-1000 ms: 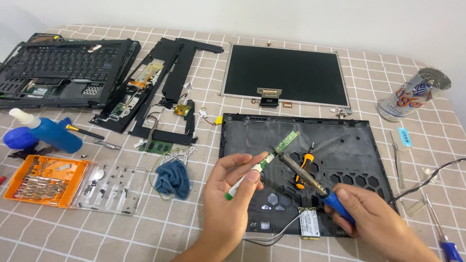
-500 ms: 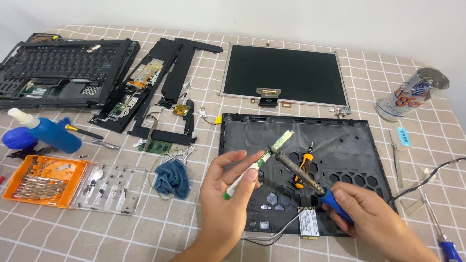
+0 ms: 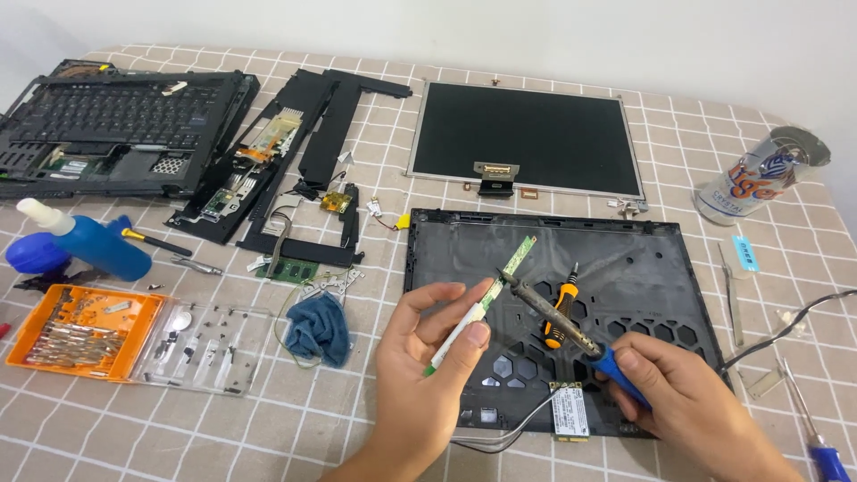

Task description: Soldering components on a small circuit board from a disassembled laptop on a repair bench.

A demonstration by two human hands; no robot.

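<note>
While the left hand point(image 3: 428, 357) pinches the narrow green circuit strip point(image 3: 482, 303), its long axis slanting up to the right, the right hand point(image 3: 687, 402) grips a soldering iron point(image 3: 558, 317) whose tip meets the strip's middle above the black laptop shell point(image 3: 625, 268).

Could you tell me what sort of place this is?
Probably a home electronics repair table: a checked tablecloth holds a dismantled laptop base, an orange screwdriver-bit case, and the right hand holds a soldering iron.
</note>
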